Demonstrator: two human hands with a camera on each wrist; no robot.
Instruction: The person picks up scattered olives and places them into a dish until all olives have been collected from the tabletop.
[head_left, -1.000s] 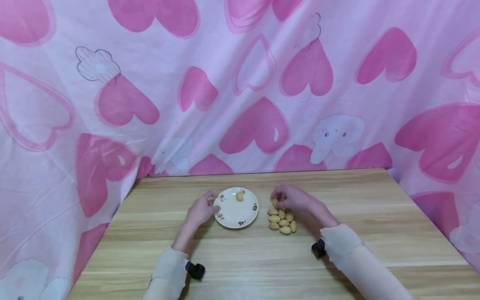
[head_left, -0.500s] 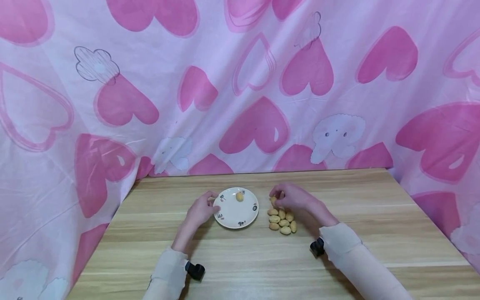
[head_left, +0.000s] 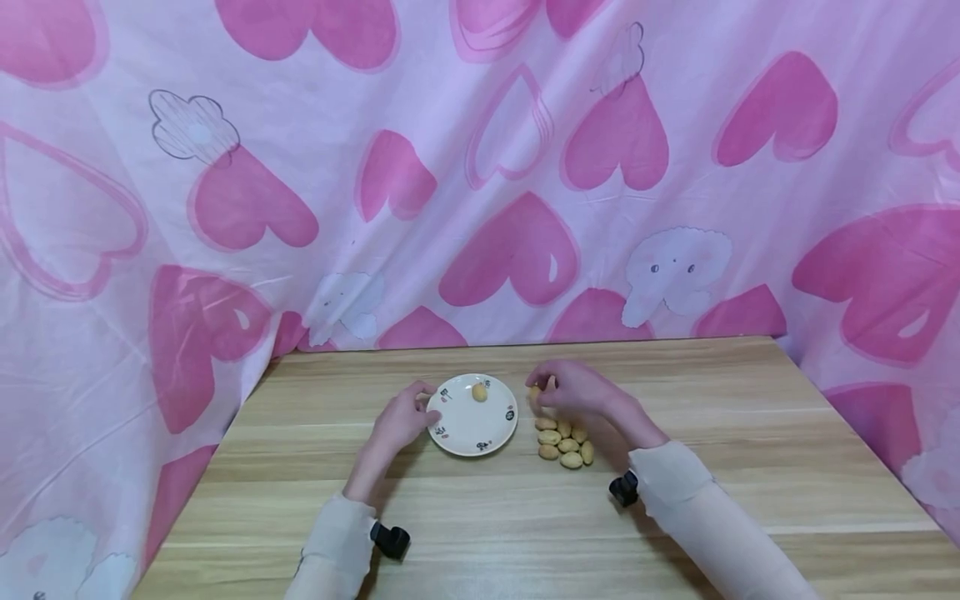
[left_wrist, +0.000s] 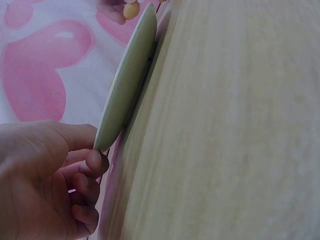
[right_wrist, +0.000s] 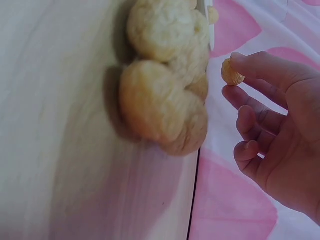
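In the head view, a white plate [head_left: 474, 429] with small dark and red prints around its edge stands at mid-table. One tan, oval, nut-like piece [head_left: 479, 392] lies near its far rim. My left hand [head_left: 400, 419] pinches the plate's left rim, thumb and fingers at the edge in the left wrist view. Between thumb and fingertips, my right hand [head_left: 576, 390] holds another wrinkled tan piece [right_wrist: 231, 73]. That hand is raised beyond a cluster of several similar pieces [head_left: 567, 446], just right of the plate.
Everything stands on a wood-grain table [head_left: 480, 533]. A pink curtain [head_left: 510, 250] with hearts hangs behind its far edge and along the sides. Each sleeve cuff carries a small black camera [head_left: 391, 541].
My right hand has lifted the tan nut-like piece away from the cluster and shifted a little left, toward the plate. The left hand and plate have stayed in place.
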